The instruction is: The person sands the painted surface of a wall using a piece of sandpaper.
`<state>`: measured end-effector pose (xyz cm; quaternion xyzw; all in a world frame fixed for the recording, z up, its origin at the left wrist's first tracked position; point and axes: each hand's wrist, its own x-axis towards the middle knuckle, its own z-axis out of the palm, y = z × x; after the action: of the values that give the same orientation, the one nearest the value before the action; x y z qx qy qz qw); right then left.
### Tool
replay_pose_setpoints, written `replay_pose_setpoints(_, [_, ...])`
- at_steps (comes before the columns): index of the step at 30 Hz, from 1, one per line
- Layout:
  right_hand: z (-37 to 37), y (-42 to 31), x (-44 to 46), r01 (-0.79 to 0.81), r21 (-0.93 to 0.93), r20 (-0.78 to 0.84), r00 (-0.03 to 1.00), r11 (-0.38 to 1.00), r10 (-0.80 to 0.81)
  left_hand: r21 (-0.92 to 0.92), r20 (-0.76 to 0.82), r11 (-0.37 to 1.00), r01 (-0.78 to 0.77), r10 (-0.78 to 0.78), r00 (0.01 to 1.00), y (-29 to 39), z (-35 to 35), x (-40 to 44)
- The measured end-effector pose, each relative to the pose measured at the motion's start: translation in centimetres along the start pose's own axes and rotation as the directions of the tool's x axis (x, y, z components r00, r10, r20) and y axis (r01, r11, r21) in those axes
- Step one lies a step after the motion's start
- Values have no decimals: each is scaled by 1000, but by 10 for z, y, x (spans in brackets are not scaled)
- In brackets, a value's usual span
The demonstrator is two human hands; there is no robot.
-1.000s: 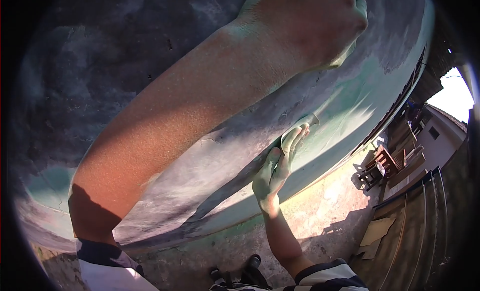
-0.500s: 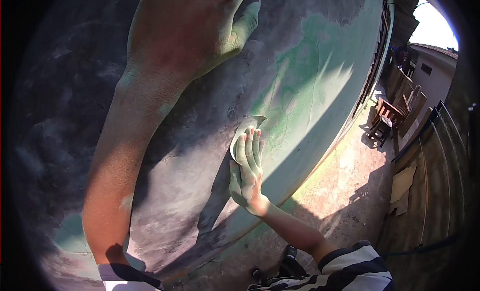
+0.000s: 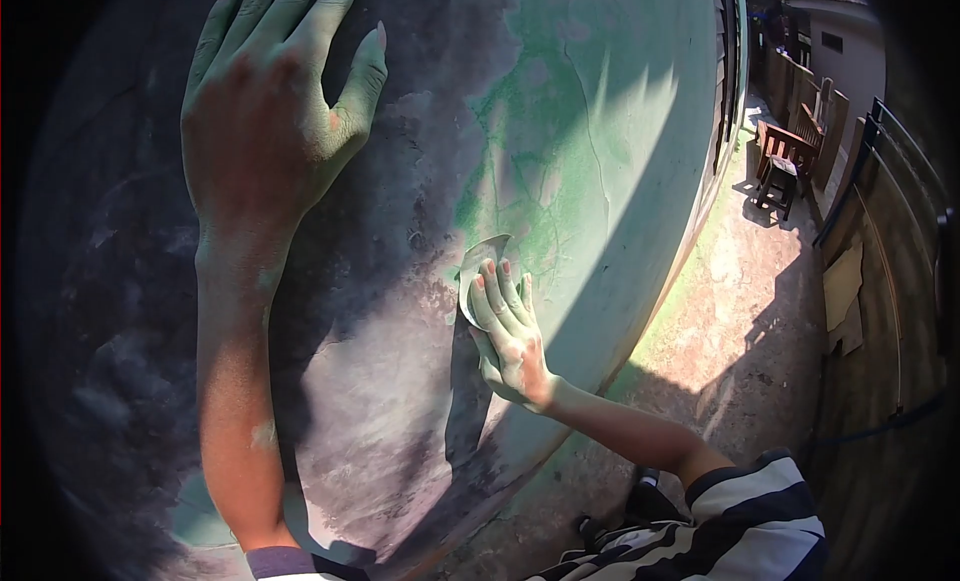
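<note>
Item: one thin, pale, curved-edged sheet (image 3: 484,251), which I log against the mottled green-and-grey wall (image 3: 545,161), beneath the right hand (image 3: 515,343), its fingers laid flat and nearly straight over it. Item: left hand (image 3: 270,131), higher up, fingers spread wide, back toward me; from my remote post I cannot tell whether it touches the wall. Item: one reddish-brown slatted wooden seat (image 3: 790,138), well apart, one small dark stool (image 3: 779,181) just beside.

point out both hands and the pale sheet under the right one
Left hand (image 3: 262,126), head view: back of the hand
Right hand (image 3: 518,343), head view: back of the hand
Pale sheet (image 3: 481,252), head view: its uncovered upper part
</note>
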<state>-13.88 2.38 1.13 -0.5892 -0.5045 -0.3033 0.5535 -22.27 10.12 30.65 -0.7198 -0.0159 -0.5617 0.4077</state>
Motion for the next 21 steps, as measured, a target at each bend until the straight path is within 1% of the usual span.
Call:
replay_pose_setpoints(1, [-3, 3, -6, 45, -108, 67, 997, 993, -38, 16, -15, 1000, -15, 16, 1000, 0, -1, 0])
replay_pose_setpoints(2, [-2, 15, -3, 44, -107, 61, 997, 993, -38, 29, -30, 999, -35, 36, 999, 1, -1, 1])
replay_pose_setpoints(3, [-7, 23, 20, 95, -114, 15, 995, 989, -94, 23, -32, 999, -46, 47, 998, 1, 0, 1])
replay_pose_setpoints(4, [-14, 32, 45, 142, -127, -36, 988, 982, -148, 70, -15, 996, -58, 59, 998, -1, 3, 0])
replay_pose_setpoints(5, [-22, 34, 76, 103, -113, -114, 987, 988, -115, 119, -3, 990, -72, 73, 997, -2, 5, 2])
replay_pose_setpoints(6, [-29, 33, 104, 66, -93, -192, 978, 993, -83, 115, -13, 989, -91, 93, 996, 0, 5, 3])
replay_pose_setpoints(7, [-33, 34, 120, 61, -93, -210, 974, 994, -80, 98, 0, 993, -73, 73, 997, 0, 4, 3])
replay_pose_setpoints(9, [-37, 33, 137, -29, -14, -304, 952, 999, 23, 94, 26, 994, -52, 50, 998, 1, 2, 3])
replay_pose_setpoints(10, [-34, 32, 129, -31, -10, -306, 952, 999, 26, 96, 28, 994, -56, 54, 998, 0, 2, 4])
replay_pose_setpoints(12, [-21, 27, 86, 43, -34, -219, 974, 998, -50, 107, 38, 993, -54, 50, 998, 1, 3, 3])
replay_pose_setpoints(14, [-11, 29, 40, 125, -75, -65, 989, 989, -130, 98, 23, 994, -52, 50, 999, 3, 2, 3])
replay_pose_setpoints(15, [-21, 31, 41, 168, -106, -3, 985, 980, -170, 95, 11, 994, -51, 51, 999, 4, 2, 4])
replay_pose_setpoints(16, [-28, 33, 53, 167, -114, -11, 985, 979, -170, 91, 2, 994, -56, 56, 998, 4, 2, 5])
replay_pose_setpoints(18, [-44, 46, 96, 197, -152, -64, 976, 969, -208, 108, 37, 993, -52, 48, 998, 5, 1, 5])
replay_pose_setpoints(19, [-51, 46, 121, 149, -161, -135, 976, 976, -171, 108, 50, 993, -50, 44, 998, 5, 0, 5])
replay_pose_setpoints(20, [-54, 46, 136, 145, -167, -139, 976, 975, -169, 103, 46, 993, -53, 48, 998, 6, 0, 5])
replay_pose_setpoints(21, [-58, 46, 148, 96, -132, -196, 973, 987, -121, 107, 55, 993, -45, 39, 998, 7, 0, 6])
